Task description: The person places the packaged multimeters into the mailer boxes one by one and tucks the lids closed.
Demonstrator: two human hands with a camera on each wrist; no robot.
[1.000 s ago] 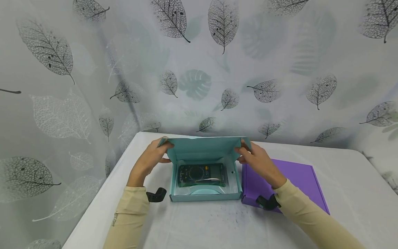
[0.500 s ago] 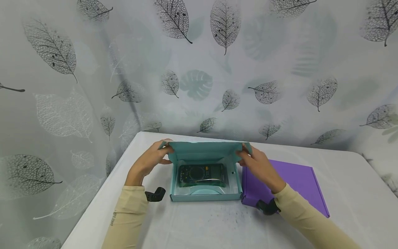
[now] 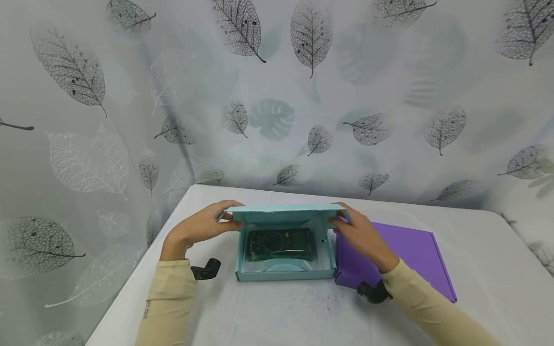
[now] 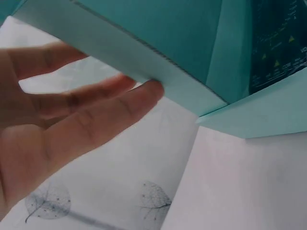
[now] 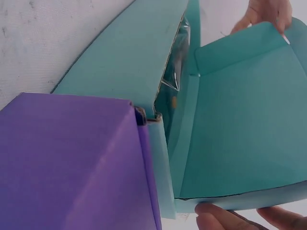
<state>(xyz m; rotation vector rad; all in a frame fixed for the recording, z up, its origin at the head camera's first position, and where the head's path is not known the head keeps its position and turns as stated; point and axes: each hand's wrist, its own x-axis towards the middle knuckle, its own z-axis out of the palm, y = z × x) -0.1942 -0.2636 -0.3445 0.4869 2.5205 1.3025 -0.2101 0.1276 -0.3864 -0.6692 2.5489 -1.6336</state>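
Note:
A teal cardboard box [image 3: 285, 276] lies on the table with its hinged lid [image 3: 285, 215] partly raised. Inside rests a dark multimeter [image 3: 281, 243], covered by a shiny clear plastic wrap. At the lid's left end, my left hand [image 3: 203, 225] has its thumb against the side flap [image 4: 120, 57] and other fingers partly hidden behind it. My right hand [image 3: 361, 238] holds the lid's right end, its fingertips [image 5: 208, 211] touching the side flap in the right wrist view.
A purple box [image 3: 402, 257] lies shut against the teal box's right side, under my right forearm. The white-covered table [image 3: 277, 312] ends at a leaf-patterned curtain [image 3: 277, 120] behind. A dark wrist device [image 3: 207, 270] sits on each arm.
The lid has swung lower toward me over the box. My left hand has turned and shifted slightly left and down; the right hand has come down a little with the lid.

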